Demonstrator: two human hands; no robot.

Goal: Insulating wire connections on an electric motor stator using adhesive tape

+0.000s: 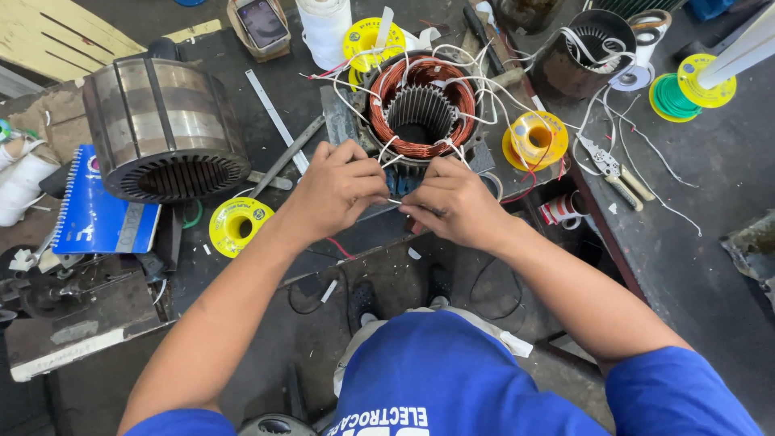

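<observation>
A copper-wound motor stator (421, 109) sits on the dark tabletop (694, 210), likely heavy and rigid. Just before it, the left hand (335, 190) and right hand (452, 202) pinch one thin white lead wire (395, 201), likely springy, best held near its end.

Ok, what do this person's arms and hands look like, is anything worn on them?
Both arms are bare from the short blue sleeves down. The left hand and right hand wear no gloves, and no rings, watch or bands show on the fingers or wrists. The shirt is blue with white lettering.
</observation>
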